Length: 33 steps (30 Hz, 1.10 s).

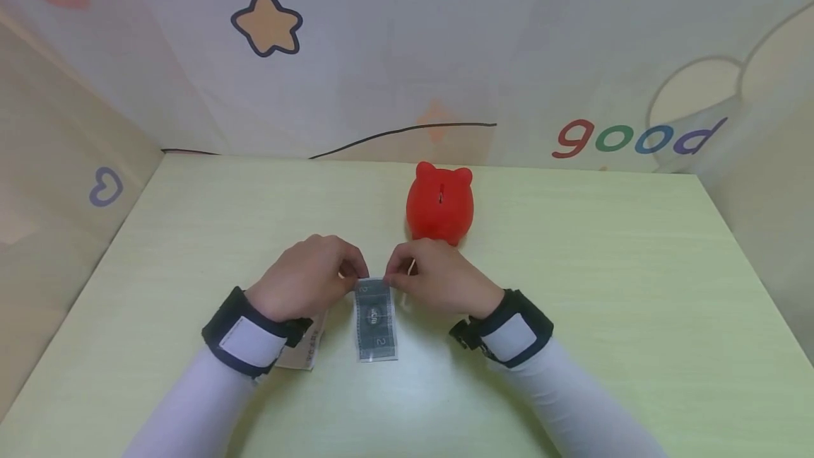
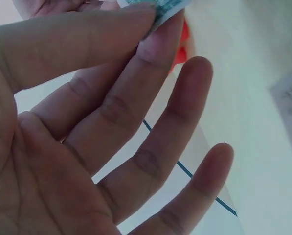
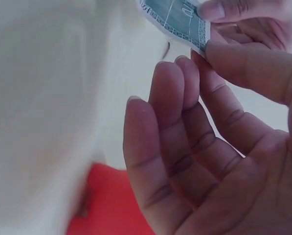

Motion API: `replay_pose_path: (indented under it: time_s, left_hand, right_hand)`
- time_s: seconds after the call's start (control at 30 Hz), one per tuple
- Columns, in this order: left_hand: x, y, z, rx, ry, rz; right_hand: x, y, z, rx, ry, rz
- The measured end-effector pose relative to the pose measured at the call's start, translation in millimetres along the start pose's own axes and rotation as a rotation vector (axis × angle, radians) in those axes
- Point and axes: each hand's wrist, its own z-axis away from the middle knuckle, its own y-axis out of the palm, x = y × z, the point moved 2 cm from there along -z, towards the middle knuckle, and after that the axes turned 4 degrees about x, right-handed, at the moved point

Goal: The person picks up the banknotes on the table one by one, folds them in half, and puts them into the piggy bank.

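Observation:
A small green-grey banknote [image 1: 375,324] marked with a 2 hangs lengthwise between the two hands in the head view. My left hand [image 1: 311,276] pinches its upper left corner between thumb and index finger. At the upper right corner, my right hand [image 1: 439,276] pinches it with thumb and fingertip. The right wrist view shows the banknote [image 3: 177,19] with its patterned border, the other fingers loosely bent below it. In the left wrist view only a bit of the banknote [image 2: 168,10] shows past the thumb. Just beyond the right hand stands a red piggy bank [image 1: 440,207], slot facing up.
Another paper note [image 1: 304,350], pale pinkish, lies on the table [image 1: 604,267] and is partly covered by the left wrist. A printed cloth backdrop [image 1: 407,41] rises behind the table's far edge, with side panels left and right.

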Motion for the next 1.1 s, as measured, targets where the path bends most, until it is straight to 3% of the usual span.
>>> replay_pose_path:
  time_s: [0.2,0.5,0.83,1.1]
  left_hand:
    - [-6.9,-4.6,-7.6,-0.019,0.039,0.029]
    - [-17.0,-10.2,-23.5,-0.026,0.093,0.112]
    - [-24.9,-8.8,-38.0,-0.036,0.153,0.243]
    - [-37.5,-8.0,-50.3,-0.067,0.219,0.317]
  right_hand:
    - [-0.3,-18.4,6.7,-0.045,-0.009,-0.023]
    - [-5.7,-47.8,17.4,-0.125,0.045,-0.047]
    - [-8.2,-74.5,31.3,-0.234,-0.013,-0.073]
    - [-10.9,-89.0,39.0,-0.372,-0.025,-0.111]
